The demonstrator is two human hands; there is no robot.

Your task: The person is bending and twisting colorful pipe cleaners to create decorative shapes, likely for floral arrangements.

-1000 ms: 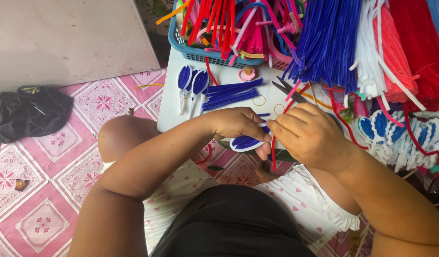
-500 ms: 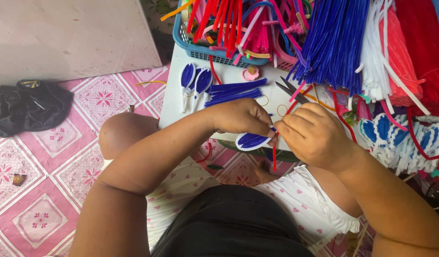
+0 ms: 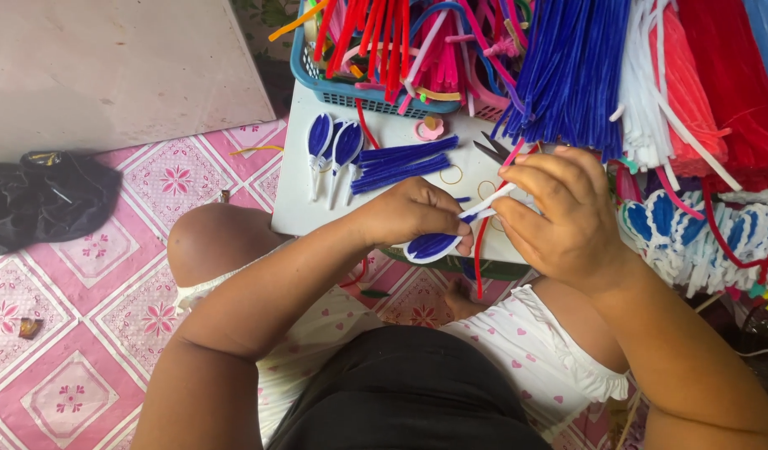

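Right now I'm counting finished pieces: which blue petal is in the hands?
The petal held off the white table; the other petals lie on it.

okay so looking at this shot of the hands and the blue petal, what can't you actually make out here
Head view only:
- Left hand: its fingertips curl under, hiding the grip on the blue petal.
- Right hand: its back hides the palm side.
- Scissors: mostly behind the right hand.
- Blue basket: cut off by the top edge.

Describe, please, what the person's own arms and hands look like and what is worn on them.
Both arms are bare from shoulder to wrist: no sleeves, gloves, watch or bracelets. The left hand and right hand show no rings, and the fingers look unadorned.
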